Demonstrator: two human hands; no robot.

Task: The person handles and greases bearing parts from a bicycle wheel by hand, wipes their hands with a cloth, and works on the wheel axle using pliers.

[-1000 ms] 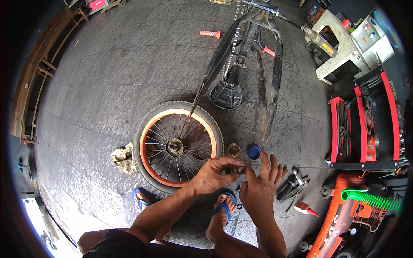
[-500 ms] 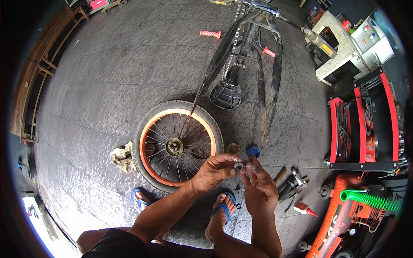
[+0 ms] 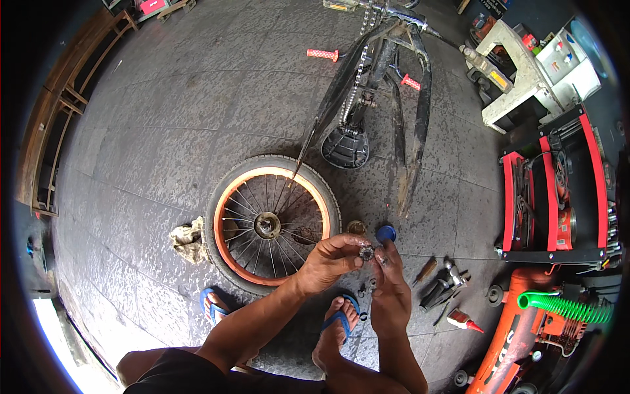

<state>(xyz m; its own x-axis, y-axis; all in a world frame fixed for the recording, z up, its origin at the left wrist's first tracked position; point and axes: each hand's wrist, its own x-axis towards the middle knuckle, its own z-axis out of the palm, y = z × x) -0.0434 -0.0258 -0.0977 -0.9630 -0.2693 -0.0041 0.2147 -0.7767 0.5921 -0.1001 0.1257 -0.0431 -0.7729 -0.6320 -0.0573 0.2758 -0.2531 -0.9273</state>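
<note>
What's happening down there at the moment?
A person's left hand pinches a small dark part, with the right hand's fingertips close beside it; whether they touch it is unclear. An orange-rimmed wheel lies on its side to the left, a black bicycle frame is beyond, and pliers and other hand tools lie to the right.

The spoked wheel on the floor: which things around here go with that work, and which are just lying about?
Probably part of the work:
small dark metal part, in the left hand's fingers, right hand close by
spoked wheel, near the left hand
round blue thing, beyond the right hand

Probably just about:
wooden bench, far left
orange tank, lower right
</note>
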